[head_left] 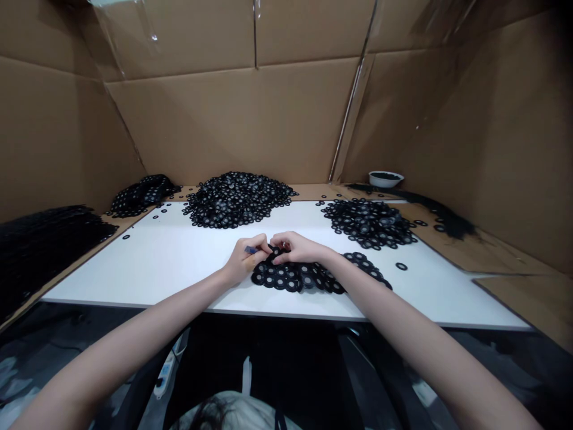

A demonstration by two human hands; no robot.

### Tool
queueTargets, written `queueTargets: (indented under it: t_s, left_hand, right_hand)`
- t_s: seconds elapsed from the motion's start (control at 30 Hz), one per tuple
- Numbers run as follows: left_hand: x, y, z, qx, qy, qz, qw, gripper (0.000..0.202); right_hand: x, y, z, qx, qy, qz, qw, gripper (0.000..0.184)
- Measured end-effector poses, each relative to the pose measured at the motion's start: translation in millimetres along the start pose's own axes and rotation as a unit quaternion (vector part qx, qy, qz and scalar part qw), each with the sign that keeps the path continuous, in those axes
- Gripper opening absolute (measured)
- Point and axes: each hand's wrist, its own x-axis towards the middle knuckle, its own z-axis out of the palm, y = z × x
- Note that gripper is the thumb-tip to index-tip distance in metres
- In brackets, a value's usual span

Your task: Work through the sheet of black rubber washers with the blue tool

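Note:
My left hand and my right hand meet over a small heap of black ring-shaped discs near the front of a white tabletop. The left hand pinches a thin tool with a blue end. The fingers of my right hand are closed on a black ring at the top of that heap. Both forearms reach in from the bottom of the view.
A big pile of black rings lies at the back centre, another pile at the back right, a dark pile at the back left. A white bowl stands far right. Cardboard walls enclose the table. Loose rings are scattered about.

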Motion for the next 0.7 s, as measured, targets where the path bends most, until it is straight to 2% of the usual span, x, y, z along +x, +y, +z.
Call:
queueTargets:
  t_s: [0.4,0.7]
  left_hand:
    - [0.1,4.3,-0.5,-0.026,0.015,-0.006,1.000,0.011]
    - [-0.4,2.3,0.2,-0.022,-0.001,-0.019,1.000,0.011]
  right_hand:
    - [-0.3,-1.0,-1.1,-0.015,-0.002,0.002,1.000,0.022]
    - [0.3,-0.1,-0.4,-0.007,0.001,0.003,1.000,0.024]
